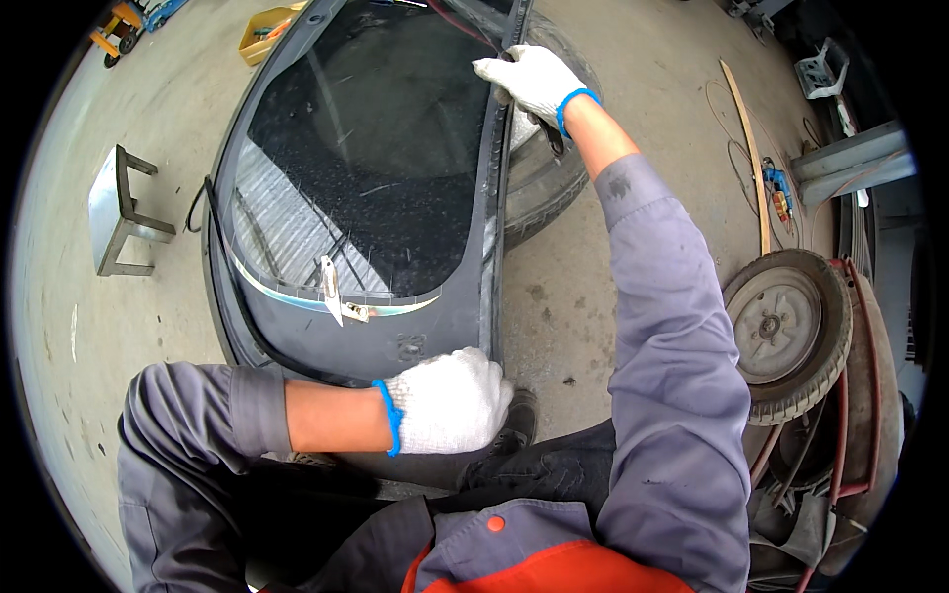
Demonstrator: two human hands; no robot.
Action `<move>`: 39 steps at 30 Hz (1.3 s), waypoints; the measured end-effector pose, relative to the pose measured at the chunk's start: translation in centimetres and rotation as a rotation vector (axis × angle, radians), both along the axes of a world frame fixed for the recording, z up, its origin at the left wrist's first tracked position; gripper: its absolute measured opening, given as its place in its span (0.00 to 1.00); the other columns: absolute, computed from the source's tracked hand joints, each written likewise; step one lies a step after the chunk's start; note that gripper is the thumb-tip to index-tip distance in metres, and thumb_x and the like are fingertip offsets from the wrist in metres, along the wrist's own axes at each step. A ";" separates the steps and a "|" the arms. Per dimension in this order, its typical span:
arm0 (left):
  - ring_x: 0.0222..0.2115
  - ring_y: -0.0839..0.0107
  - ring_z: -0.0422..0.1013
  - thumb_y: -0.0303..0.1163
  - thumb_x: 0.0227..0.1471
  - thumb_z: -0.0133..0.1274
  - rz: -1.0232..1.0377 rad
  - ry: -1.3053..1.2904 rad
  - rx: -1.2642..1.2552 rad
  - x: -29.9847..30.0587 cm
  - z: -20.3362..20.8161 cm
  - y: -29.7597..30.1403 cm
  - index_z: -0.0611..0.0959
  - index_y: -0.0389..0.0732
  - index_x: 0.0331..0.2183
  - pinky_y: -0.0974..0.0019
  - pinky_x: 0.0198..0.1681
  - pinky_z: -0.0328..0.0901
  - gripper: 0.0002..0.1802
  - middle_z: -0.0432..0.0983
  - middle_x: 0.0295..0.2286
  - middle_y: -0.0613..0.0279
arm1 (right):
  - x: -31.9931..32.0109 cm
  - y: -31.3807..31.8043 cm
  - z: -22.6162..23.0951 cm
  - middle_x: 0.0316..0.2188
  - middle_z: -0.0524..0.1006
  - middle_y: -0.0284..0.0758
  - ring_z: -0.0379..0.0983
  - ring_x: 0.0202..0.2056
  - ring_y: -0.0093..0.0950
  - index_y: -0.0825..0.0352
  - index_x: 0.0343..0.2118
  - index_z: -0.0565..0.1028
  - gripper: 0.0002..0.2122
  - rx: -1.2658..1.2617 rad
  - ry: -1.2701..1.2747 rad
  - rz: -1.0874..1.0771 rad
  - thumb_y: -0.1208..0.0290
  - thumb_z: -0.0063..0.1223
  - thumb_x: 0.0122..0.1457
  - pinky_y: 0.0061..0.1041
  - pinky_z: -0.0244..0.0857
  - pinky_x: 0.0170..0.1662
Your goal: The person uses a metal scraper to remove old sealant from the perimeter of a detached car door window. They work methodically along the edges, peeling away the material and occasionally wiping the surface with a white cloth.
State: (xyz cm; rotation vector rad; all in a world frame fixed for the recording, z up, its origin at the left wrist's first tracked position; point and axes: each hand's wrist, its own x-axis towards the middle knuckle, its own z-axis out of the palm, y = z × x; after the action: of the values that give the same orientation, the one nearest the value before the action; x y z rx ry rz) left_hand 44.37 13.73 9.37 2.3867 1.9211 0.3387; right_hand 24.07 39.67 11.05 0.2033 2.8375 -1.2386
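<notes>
Window (pixel 366 148) in dark frame, propped upright on concrete floor (pixel 593 287), gripped at both ends of right edge. Left hand (pixel 450 400) closed on near corner; right hand (pixel 529 79) closed on far edge. Tyre (pixel 544 178) just behind, wheel (pixel 786 331) off right.

Grey concrete floor (pixel 613 287) w/ a tyre (pixel 539 183), wheel (pixel 786 331), metal stool (pixel 119 212), wood strip (pixel 748 148) & yellow tray (pixel 265 30) on it.

At nine o'clock we see a grey metal stool (pixel 121 212) on the concrete floor (pixel 603 287). At three o'clock a small wheel (pixel 788 331) lies flat. Toward one o'clock a wooden strip (pixel 748 148) lies beside coiled wire; at eleven o'clock, a yellow tray (pixel 263 32).
</notes>
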 end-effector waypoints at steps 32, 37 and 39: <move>0.26 0.62 0.73 0.36 0.45 0.54 -0.209 0.291 -0.235 1.3 -1.3 3.5 0.87 0.43 0.27 0.56 0.32 0.58 0.10 0.79 0.24 0.61 | -1.0 0.1 -2.3 0.20 0.73 0.29 0.60 0.17 0.16 0.67 0.36 0.75 0.17 -0.059 -0.013 -0.087 0.55 0.57 0.61 0.21 0.53 0.21; 0.28 0.61 0.73 0.35 0.46 0.53 -0.199 0.343 -0.275 1.4 -0.2 3.0 0.87 0.41 0.29 0.55 0.31 0.59 0.11 0.79 0.28 0.62 | -1.4 0.8 -2.8 0.20 0.73 0.29 0.60 0.18 0.15 0.68 0.38 0.76 0.18 -0.096 0.002 -0.110 0.55 0.57 0.61 0.21 0.54 0.21; 0.28 0.61 0.73 0.35 0.46 0.52 -0.187 0.366 -0.231 1.4 -0.5 2.5 0.86 0.40 0.29 0.55 0.31 0.59 0.12 0.79 0.28 0.62 | -0.8 0.1 -2.4 0.21 0.74 0.29 0.61 0.19 0.15 0.69 0.40 0.76 0.19 -0.128 0.033 -0.096 0.54 0.58 0.60 0.21 0.54 0.22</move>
State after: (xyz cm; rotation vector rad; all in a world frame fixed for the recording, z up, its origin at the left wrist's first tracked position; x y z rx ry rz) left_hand 45.74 16.24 8.85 2.5733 1.7187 -0.3351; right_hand 23.30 39.73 8.66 0.3200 2.7933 -1.4492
